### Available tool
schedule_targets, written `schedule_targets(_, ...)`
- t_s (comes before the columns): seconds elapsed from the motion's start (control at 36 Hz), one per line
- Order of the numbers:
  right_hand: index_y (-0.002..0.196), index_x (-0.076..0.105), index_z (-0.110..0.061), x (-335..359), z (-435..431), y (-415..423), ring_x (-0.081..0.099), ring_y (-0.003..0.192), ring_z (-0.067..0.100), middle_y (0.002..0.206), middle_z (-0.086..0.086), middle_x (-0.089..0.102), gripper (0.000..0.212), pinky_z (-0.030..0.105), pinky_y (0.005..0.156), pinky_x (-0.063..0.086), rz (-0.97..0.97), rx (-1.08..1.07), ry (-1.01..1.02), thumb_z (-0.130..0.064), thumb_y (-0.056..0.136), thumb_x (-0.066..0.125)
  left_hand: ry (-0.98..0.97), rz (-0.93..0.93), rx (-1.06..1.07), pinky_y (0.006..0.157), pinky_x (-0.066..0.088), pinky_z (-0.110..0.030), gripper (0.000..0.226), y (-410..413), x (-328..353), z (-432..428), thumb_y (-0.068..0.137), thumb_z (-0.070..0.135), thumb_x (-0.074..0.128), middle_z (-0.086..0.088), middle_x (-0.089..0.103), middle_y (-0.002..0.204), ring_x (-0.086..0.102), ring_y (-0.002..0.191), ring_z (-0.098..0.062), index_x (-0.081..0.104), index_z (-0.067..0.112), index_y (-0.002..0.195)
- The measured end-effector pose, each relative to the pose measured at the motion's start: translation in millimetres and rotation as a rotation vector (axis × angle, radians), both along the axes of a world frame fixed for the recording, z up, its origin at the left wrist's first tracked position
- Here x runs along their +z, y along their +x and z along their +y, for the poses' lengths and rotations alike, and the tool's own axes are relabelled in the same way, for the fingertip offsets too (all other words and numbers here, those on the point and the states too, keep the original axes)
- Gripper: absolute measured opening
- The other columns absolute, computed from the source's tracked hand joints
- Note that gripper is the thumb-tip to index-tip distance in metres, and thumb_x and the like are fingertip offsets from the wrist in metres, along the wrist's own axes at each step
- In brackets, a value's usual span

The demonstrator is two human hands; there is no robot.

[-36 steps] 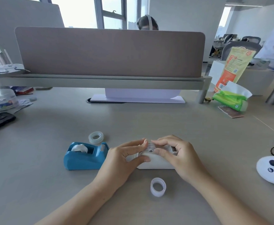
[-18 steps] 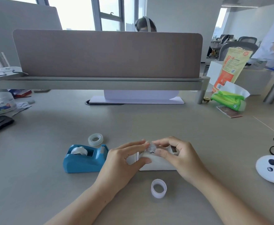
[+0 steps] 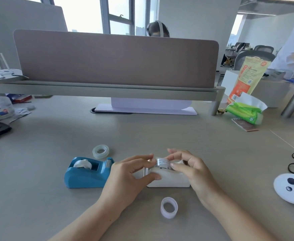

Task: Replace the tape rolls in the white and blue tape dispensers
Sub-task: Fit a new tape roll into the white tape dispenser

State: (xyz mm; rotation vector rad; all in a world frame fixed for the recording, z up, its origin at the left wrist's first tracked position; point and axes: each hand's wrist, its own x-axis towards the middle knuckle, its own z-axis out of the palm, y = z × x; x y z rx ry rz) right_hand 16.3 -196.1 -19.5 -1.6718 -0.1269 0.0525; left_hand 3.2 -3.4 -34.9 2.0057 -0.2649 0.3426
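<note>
White dispenser: the white plastic tape dispenser (image 3: pixel 169 181) sits on the grey desk (image 3: pixel 160 133) near the front middle. Its long axis runs left to right, and both hands cover much of its top, so I cannot tell which end carries the cutter.
Held roll: a small tape roll (image 3: pixel 162 164), pale with dark printed lines on its band, is just above the white dispenser's top. Its band faces up and its hole is not in view.
Left hand: the left hand (image 3: pixel 125 178) has curled fingertips on the roll's left side and its thumb on the dispenser's front.
Right hand: the right hand (image 3: pixel 193 171) pinches the roll's right side between bent forefinger and thumb.
Blue dispenser: the blue plastic tape dispenser (image 3: pixel 87 173) stands just left of the left hand. It also lies left to right, cutter end towards the white one, with a white roll in its well.
Loose rolls: a clear tape roll (image 3: pixel 100 151) lies flat just behind the blue dispenser. A white ring-shaped roll (image 3: pixel 169 207) lies in front of the white dispenser, between the forearms.
</note>
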Motion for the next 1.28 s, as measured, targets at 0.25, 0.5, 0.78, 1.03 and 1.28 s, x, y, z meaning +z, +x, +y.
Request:
schedule_targets(0.25,0.072,0.076,-0.027,1.9,5.7,0.1,0.057,0.123,0.006,0.123,-0.013,0.068,0.009,0.033,0.107,0.038,0.05,-0.044,0.072,-0.029,0.066,0.07,0.038,-0.013,0.014,0.089,0.049,-0.006,0.03,-0.2,2.2,-0.9,0.065,0.03,0.089,0.031,0.07,0.107,0.066,0.099,0.016,0.08,0.033,0.094)
schedule_targets(0.5,0.067,0.074,-0.026,0.1,9.6,1.5,0.06,0.118,0.006,0.117,-0.009,0.07,0.006,0.024,0.095,0.039,0.029,-0.101,0.071,-0.03,0.063,0.073,0.015,-0.018,-0.003,0.087,0.048,-0.004,0.033,-0.9,3.0,-0.8,0.066,0.026,0.089,0.031,0.069,0.106,0.066,0.099,0.016,0.076,0.043,0.092)
schedule_targets(0.78,0.076,0.078,-0.023,0.9,4.9,0.7,0.061,0.12,0.013,0.119,-0.012,0.071,0.017,0.038,0.105,0.039,0.078,-0.045,0.083,-0.022,0.065,0.065,0.066,-0.073,-0.027,0.09,0.051,-0.009,0.038,-1.6,2.3,-0.9,0.071,0.028,0.087,0.028,0.072,0.112,0.066,0.103,0.012,0.075,0.042,0.105)
schedule_targets(1.03,0.083,0.079,-0.021,4.6,0.9,0.9,0.062,0.12,0.011,0.118,-0.011,0.072,0.019,0.044,0.116,0.035,0.106,0.001,0.065,-0.022,0.069,0.067,0.052,-0.009,0.006,0.087,0.054,-0.014,0.017,0.1,2.8,-0.4,0.067,0.028,0.089,0.031,0.071,0.108,0.067,0.096,0.016,0.082,0.03,0.083)
schedule_targets(1.28,0.079,0.078,-0.022,3.5,0.2,2.1,0.065,0.114,0.014,0.114,-0.011,0.074,0.013,0.042,0.109,0.041,0.122,-0.003,0.072,-0.026,0.068,0.071,0.031,-0.008,0.013,0.09,0.053,-0.014,0.02,1.2,1.9,-0.4,0.065,0.032,0.089,0.035,0.069,0.104,0.066,0.097,0.017,0.08,0.033,0.083)
